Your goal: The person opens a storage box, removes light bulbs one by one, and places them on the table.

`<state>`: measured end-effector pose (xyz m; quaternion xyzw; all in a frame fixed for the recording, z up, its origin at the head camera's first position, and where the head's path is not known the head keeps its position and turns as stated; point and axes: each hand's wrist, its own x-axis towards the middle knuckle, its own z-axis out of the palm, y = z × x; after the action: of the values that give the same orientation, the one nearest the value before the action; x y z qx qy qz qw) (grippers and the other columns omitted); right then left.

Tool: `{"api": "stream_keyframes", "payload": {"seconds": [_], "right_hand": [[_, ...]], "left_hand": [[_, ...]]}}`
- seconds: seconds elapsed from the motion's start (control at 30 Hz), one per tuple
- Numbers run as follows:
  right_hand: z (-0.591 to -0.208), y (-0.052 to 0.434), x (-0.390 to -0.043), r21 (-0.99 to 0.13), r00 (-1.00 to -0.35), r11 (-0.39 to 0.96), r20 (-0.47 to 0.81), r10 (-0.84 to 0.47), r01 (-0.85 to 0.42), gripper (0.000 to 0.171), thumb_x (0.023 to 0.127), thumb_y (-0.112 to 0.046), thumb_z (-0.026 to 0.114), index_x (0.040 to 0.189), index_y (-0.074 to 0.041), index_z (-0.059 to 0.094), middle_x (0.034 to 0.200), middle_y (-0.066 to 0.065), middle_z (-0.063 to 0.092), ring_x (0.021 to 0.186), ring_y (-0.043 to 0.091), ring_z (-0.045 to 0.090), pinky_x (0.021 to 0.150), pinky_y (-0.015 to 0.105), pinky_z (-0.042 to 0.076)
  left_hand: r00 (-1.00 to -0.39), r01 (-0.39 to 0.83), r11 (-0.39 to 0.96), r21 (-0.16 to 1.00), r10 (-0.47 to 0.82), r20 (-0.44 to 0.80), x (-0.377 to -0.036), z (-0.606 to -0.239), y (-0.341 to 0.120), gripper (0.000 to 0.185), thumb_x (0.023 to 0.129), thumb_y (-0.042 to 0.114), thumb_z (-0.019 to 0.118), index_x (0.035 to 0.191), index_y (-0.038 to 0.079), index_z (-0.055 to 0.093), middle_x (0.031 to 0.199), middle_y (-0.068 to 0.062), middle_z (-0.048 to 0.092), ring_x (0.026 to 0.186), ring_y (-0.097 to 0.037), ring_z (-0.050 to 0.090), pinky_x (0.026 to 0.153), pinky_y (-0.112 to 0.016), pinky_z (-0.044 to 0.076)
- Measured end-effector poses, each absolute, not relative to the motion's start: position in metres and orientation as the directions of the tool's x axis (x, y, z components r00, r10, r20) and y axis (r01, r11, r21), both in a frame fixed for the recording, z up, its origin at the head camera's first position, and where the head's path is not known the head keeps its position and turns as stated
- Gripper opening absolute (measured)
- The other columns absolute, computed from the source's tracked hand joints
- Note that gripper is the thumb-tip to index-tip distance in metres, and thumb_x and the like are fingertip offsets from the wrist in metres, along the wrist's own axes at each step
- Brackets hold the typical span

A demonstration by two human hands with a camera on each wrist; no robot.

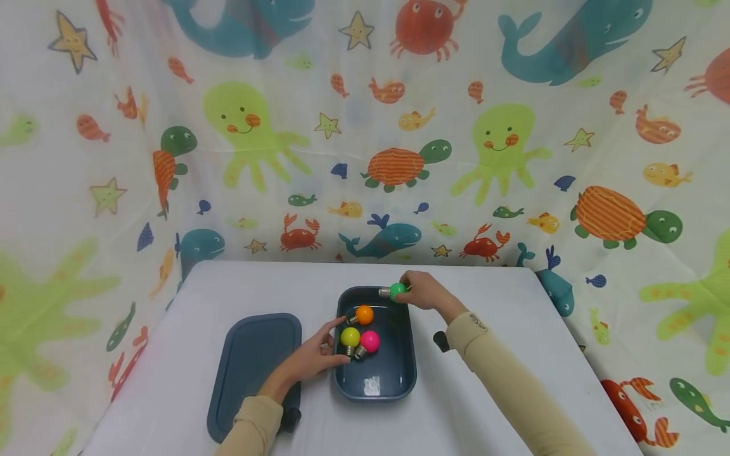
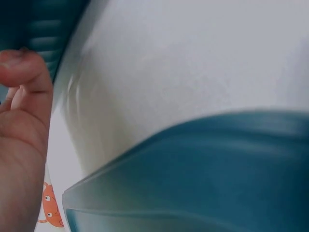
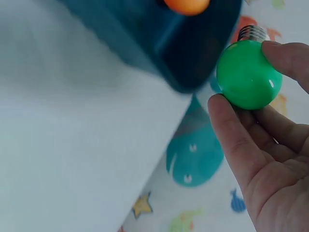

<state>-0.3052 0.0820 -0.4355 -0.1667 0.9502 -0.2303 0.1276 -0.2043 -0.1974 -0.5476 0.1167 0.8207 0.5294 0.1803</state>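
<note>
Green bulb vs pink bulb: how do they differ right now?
The green bulb is pinched in the right hand above the far rim of the blue container; the pink bulb lies loose on the container floor, touching the yellow bulb. Green's metal base points left; pink's points toward the near-left. Colour differs. Both are small round bulbs with silver screw bases.

Head view, lower centre of the frame. Both forearms, in beige sleeves, enter from the bottom edge and angle upward toward the middle. The left hand (image 1: 312, 354) lies low, with fingers extended and pointing right, the index finger reaching furthest; the left wrist view shows fingertips (image 2: 21, 67) lightly bent at the left edge. The right hand (image 1: 424, 292) sits higher and further up the frame, wrist bent, with thumb and fingers curled in a pinch around a small round object.
</note>
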Motion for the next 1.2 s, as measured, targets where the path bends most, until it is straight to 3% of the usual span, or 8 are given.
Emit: {"api": "stream_keyframes", "payload": {"seconds": [0.2,0.53,1.2], "right_hand": [[-0.434,0.113,-0.321,-0.472,-0.943,0.865,-0.176,-0.282,-0.171,0.040,0.088,-0.020,0.072,0.117,0.006,0.059,0.102,0.014,0.063,0.089,0.026,0.057,0.086,0.043,0.051],[-0.470,0.155,-0.320,-0.380,-0.943,0.924,-0.290,-0.166,-0.047,0.036,0.087,-0.015,0.073,0.111,0.008,0.059,0.098,0.015,0.062,0.088,0.026,0.057,0.087,0.044,0.049],[-0.489,0.162,-0.322,-0.333,-0.929,0.943,-0.356,-0.102,0.024,0.036,0.089,-0.015,0.070,0.111,0.011,0.059,0.095,0.015,0.061,0.085,0.025,0.055,0.085,0.043,0.049]], "left_hand": [[-0.904,0.003,0.419,0.908,0.389,-0.176,-0.219,-0.549,-0.206,0.083,0.086,0.034,0.075,0.153,0.028,0.027,0.098,-0.008,0.047,0.061,-0.016,0.046,0.056,-0.027,0.038],[-0.906,-0.005,0.434,0.901,0.380,-0.188,-0.213,-0.548,-0.203,0.084,0.086,0.036,0.076,0.153,0.031,0.026,0.098,-0.008,0.047,0.061,-0.015,0.046,0.056,-0.027,0.038],[-0.904,0.018,0.424,0.906,0.394,-0.166,-0.217,-0.550,-0.204,0.083,0.087,0.032,0.075,0.154,0.028,0.025,0.097,-0.008,0.047,0.058,-0.016,0.045,0.055,-0.026,0.036]]}}
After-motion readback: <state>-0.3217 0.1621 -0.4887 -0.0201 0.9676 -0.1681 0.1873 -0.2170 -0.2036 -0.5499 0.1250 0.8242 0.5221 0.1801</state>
